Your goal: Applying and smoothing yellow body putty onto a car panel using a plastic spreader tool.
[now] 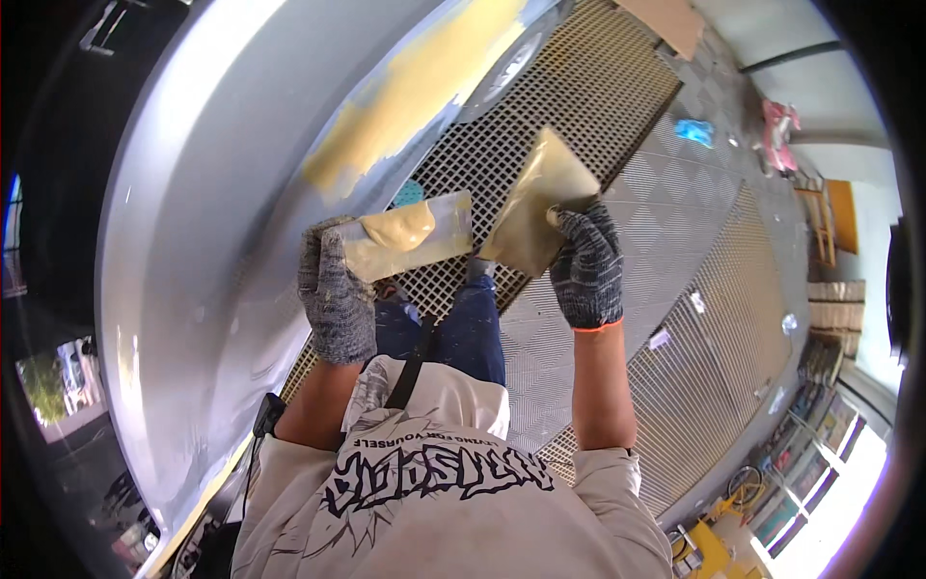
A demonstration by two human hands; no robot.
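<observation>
In grey knitted work gloves, both my hands are raised in front of my waist, beside a silver-grey car body panel [217,166]. My left hand [334,300] grips one end of a flat, translucent rectangular spreader [454,235], which carries a thick lump of beige body filler [409,226]. A second, broader spreader [541,192], smeared with filler, is pinched at its edge by my right hand [589,264]. The two spreaders are close but look apart. Along the panel runs a wide yellow patch of filler [416,90], ending near a wheel [510,69].
I stand on a dark floor grating [477,159] close against the car. Patterned floor tiles [644,195] lie to my right, with a blue plastic wrapper [694,132] and scraps on them. A wooden frame [821,221] and a yellow bicycle [741,492] stand towards the right wall.
</observation>
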